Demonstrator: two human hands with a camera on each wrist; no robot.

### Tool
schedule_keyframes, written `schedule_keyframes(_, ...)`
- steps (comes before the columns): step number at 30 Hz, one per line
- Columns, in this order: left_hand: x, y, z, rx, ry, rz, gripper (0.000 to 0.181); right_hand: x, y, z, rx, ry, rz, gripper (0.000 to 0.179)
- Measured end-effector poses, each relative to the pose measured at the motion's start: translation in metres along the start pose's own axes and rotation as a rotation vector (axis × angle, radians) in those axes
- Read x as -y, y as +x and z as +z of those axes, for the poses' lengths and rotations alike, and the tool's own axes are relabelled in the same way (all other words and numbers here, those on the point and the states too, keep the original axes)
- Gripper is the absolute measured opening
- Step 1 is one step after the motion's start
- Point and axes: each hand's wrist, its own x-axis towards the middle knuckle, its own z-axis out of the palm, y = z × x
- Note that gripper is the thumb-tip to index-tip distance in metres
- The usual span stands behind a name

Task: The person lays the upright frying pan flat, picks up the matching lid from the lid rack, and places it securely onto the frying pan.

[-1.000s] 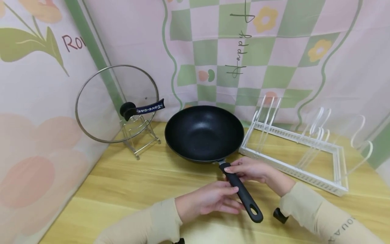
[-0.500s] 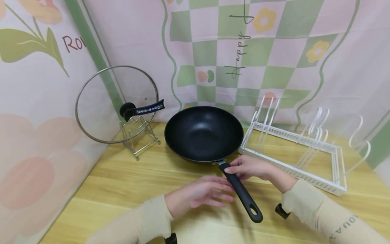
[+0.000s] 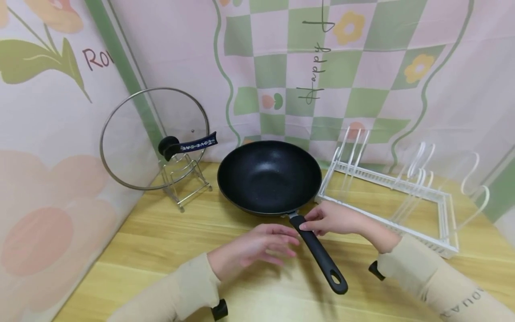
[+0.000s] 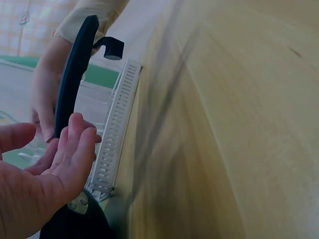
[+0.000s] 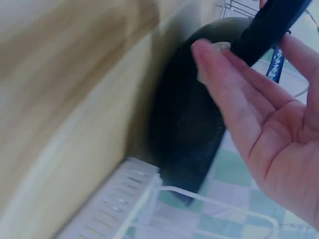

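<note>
A black wok (image 3: 269,176) with a long black handle (image 3: 323,259) sits in the middle of the wooden table. My right hand (image 3: 335,219) holds the handle near the pan end, thumb on top and fingers underneath. In the right wrist view, those fingers (image 5: 234,94) extend below the handle close to the wok's underside. To the left of the handle is my left hand (image 3: 257,246), its fingers loosely spread and holding nothing. The left wrist view shows that palm facing up, with the handle (image 4: 75,79) beyond its fingertips.
On the left, a glass lid (image 3: 132,134) with a black knob stands upright in a small wire rack (image 3: 193,193). A white rack (image 3: 390,226) with upright dividers lies right of the wok. Patterned cloth (image 3: 269,71) covers the walls behind.
My left hand has left the handle and drawn back to the left. The right hand stays at the handle, its wrist shifting slightly right. The wok stays in place.
</note>
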Motion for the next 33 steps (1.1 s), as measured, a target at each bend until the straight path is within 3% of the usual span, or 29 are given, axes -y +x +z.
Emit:
schedule_keyframes(5,-0.007,0.000,-0.004,0.039,0.021,0.045,0.041,0.010,-0.002,-0.004,-0.033,-0.225,-0.035,0.025)
schedule_keyframes(12,-0.010,-0.002,-0.012,0.033,0.058,0.099,0.040,0.020,-0.002,-0.002,-0.057,-0.309,-0.041,0.025)
schedule_keyframes(20,-0.030,-0.017,-0.042,-0.109,0.141,0.252,0.036,0.024,0.000,0.000,-0.091,-0.368,-0.053,0.024)
schedule_keyframes(28,-0.045,-0.032,-0.071,-0.246,0.209,0.321,0.034,0.032,-0.001,-0.003,-0.139,-0.448,-0.084,0.016)
schedule_keyframes(33,-0.047,-0.040,-0.082,-0.323,0.288,0.368,0.032,0.035,-0.002,-0.004,-0.138,-0.443,-0.102,0.013)
